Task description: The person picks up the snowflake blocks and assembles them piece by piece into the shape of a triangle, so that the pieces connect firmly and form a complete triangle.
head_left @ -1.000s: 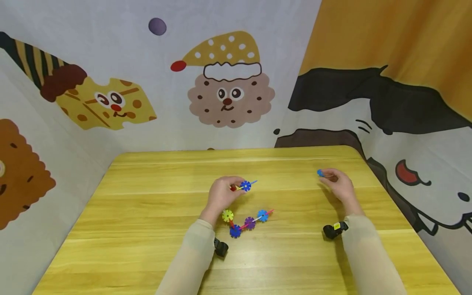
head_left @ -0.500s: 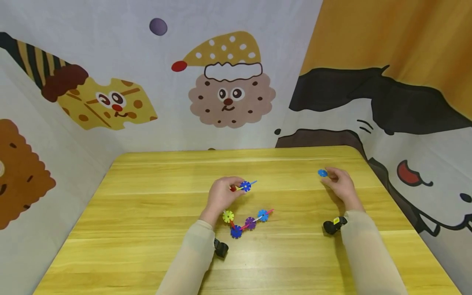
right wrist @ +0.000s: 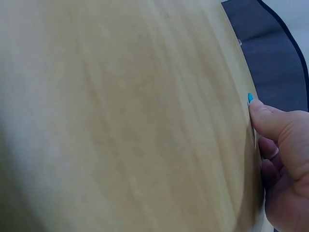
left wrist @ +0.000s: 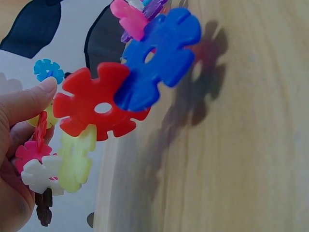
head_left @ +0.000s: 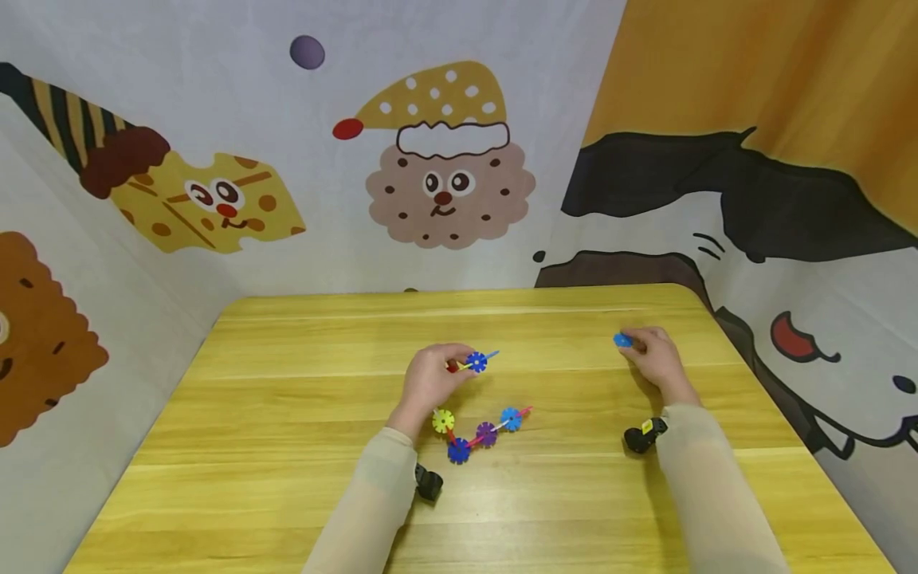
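Observation:
My left hand [head_left: 430, 384] grips a chain of interlocking plastic flower discs above the table. At the chain's near end in the head view a dark blue disc [head_left: 476, 362] shows beyond the fingertips. The chain hangs below and bends right, through a yellow-green disc [head_left: 443, 421] and a purple disc [head_left: 486, 434]. In the left wrist view a red disc [left wrist: 79, 99] joins a blue disc [left wrist: 169, 46]; white and pale yellow discs [left wrist: 76, 162] sit near the fingers. My right hand [head_left: 660, 363], apart at the right, pinches a single light blue disc [head_left: 622, 340] between thumb and fingers.
The wooden table [head_left: 287, 446] spreads under both hands, its far edge against a cartoon-printed cloth [head_left: 287, 271]. Each wrist wears a small black camera, the left one [head_left: 429, 483] and the right one [head_left: 644, 436]. An orange curtain [head_left: 789, 96] hangs at the right.
My right hand has shifted its hold on the light blue disc, which showed more fully half a second ago, and its wrist has moved slightly left. The left hand and chain stay nearly still.

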`<state>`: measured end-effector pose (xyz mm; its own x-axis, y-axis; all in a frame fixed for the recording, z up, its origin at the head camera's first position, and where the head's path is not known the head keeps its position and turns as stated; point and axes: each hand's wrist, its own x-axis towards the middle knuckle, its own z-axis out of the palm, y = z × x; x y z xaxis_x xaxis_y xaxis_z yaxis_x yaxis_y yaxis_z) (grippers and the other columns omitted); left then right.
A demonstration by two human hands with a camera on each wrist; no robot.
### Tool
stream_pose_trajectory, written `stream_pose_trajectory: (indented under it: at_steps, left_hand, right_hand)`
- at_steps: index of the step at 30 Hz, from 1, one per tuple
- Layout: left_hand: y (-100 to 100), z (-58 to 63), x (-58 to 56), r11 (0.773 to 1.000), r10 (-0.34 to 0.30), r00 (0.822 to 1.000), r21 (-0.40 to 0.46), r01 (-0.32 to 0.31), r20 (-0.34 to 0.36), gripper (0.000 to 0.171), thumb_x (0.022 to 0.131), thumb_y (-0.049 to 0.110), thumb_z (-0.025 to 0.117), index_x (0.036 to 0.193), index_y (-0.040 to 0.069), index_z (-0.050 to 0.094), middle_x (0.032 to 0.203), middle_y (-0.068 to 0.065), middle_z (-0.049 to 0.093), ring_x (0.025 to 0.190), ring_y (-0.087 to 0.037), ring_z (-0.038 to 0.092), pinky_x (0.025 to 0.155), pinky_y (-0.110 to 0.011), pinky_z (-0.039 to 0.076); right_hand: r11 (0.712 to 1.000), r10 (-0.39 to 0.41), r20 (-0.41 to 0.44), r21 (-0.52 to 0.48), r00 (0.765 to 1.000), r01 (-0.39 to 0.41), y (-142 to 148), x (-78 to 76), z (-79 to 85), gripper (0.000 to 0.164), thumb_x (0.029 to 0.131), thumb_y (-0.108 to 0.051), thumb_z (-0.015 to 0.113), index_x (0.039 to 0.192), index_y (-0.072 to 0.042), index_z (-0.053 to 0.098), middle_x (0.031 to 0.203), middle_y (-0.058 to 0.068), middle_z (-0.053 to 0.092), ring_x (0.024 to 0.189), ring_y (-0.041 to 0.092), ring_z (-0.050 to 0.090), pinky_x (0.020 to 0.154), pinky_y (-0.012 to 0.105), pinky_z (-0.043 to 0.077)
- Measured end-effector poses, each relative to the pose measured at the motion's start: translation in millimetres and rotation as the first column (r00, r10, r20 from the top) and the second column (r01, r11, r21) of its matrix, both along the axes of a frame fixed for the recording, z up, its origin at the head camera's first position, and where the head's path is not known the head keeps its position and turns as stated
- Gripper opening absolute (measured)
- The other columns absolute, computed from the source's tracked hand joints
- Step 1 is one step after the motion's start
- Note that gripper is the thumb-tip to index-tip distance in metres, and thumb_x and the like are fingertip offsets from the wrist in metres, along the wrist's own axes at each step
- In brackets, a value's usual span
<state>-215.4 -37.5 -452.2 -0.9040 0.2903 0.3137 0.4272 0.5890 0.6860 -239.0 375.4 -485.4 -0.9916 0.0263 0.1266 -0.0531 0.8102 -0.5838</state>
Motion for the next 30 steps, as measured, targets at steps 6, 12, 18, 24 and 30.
stream_pose_trajectory:
  at_steps: [6, 12, 18, 24, 30]
  left_hand:
    - [1, 1.0, 1.3, 1.0, 0.007, 1.0, -0.01, -0.007, 0.013, 0.033, 0.083, 0.02, 0.082, 0.114, 0.012, 0.074, 0.1, -0.001, 0.074, 0.087, -0.02, 0.067, 0.074, -0.034, 0.054]
    - [3, 1.5, 2.9, 1.0, 0.009, 1.0, -0.022, -0.008, 0.027, 0.033, 0.083, 0.02, 0.082, 0.114, 0.012, 0.074, 0.1, -0.001, 0.074, 0.087, -0.017, 0.066, 0.074, -0.032, 0.054]
    - [3, 1.2, 3.3, 1.0, 0.011, 1.0, -0.021, -0.01, 0.026, 0.034, 0.083, 0.02, 0.082, 0.115, 0.012, 0.074, 0.1, -0.001, 0.073, 0.087, -0.017, 0.066, 0.075, -0.032, 0.054]
    - [3, 0.2, 2.6, 1.0, 0.006, 1.0, -0.016, -0.006, 0.017, 0.035, 0.082, 0.02, 0.083, 0.114, 0.012, 0.074, 0.1, -0.001, 0.074, 0.088, -0.018, 0.067, 0.076, -0.033, 0.054]
    - [5, 0.3, 4.0, 1.0, 0.002, 1.0, -0.015, -0.001, 0.013, 0.033, 0.082, 0.02, 0.083, 0.114, 0.012, 0.074, 0.099, -0.001, 0.074, 0.088, -0.017, 0.066, 0.075, -0.033, 0.054]
  right_hand:
    - [1.0, -0.004, 0.013, -0.029, 1.0, 0.004, 0, 3.1, -4.1, 0.037, 0.1, -0.014, 0.061, 0.131, 0.007, 0.056, 0.123, 0.029, 0.044, 0.109, 0.046, 0.048, 0.094, 0.059, 0.041]
    - [0.998, 0.017, 0.025, -0.06, 1.0, -0.016, 0, 3.0, -4.8, 0.032, 0.097, -0.011, 0.065, 0.12, 0.009, 0.056, 0.116, 0.029, 0.05, 0.101, 0.041, 0.05, 0.088, 0.054, 0.043]
    - [0.988, 0.039, 0.026, -0.151, 0.999, -0.034, -10, 9.8, -3.4, 0.025, 0.097, -0.006, 0.064, 0.118, 0.003, 0.054, 0.105, 0.022, 0.06, 0.092, 0.032, 0.053, 0.08, 0.043, 0.044]
    - [0.976, 0.108, -0.029, -0.186, 0.994, -0.111, -34, 16.9, -2.7, 0.015, 0.096, -0.002, 0.064, 0.111, -0.001, 0.062, 0.098, 0.015, 0.064, 0.088, 0.026, 0.057, 0.077, 0.035, 0.047]
    - [0.941, 0.168, -0.034, -0.293, 0.985, -0.171, -69, 20.0, 3.6, 0.016, 0.095, -0.001, 0.065, 0.11, 0.0, 0.064, 0.093, 0.014, 0.063, 0.076, 0.023, 0.057, 0.057, 0.026, 0.048]
